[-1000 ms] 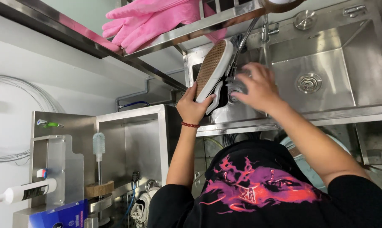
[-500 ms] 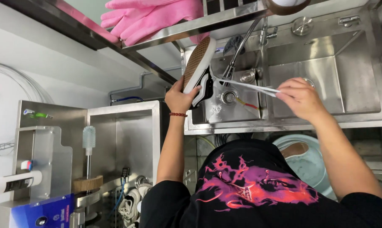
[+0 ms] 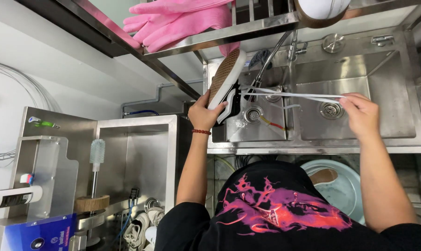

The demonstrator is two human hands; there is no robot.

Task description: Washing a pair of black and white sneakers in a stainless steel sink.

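My left hand [image 3: 205,113] grips a black sneaker [image 3: 227,85] with a white rim and a tan sole, held on edge over the left basin of a steel double sink [image 3: 359,142]. A red bead bracelet circles that wrist. My right hand [image 3: 363,113] pinches the end of a white shoelace [image 3: 294,95], which runs taut from the shoe across to the right basin. Both arms reach out over my black shirt with a pink and red print.
Pink rubber gloves [image 3: 182,21] lie on a steel rack above the sink. A pull-out tap hose [image 3: 271,58] hangs by the shoe. A steel cabinet [image 3: 136,158] with a bottle brush [image 3: 97,155] stands left; a teal basin [image 3: 345,188] and more shoes [image 3: 140,227] sit below.
My right hand moved away from the shoe to the right, drawing the white lace out long and taut. My left hand kept hold of the sneaker, which tilted more upright.
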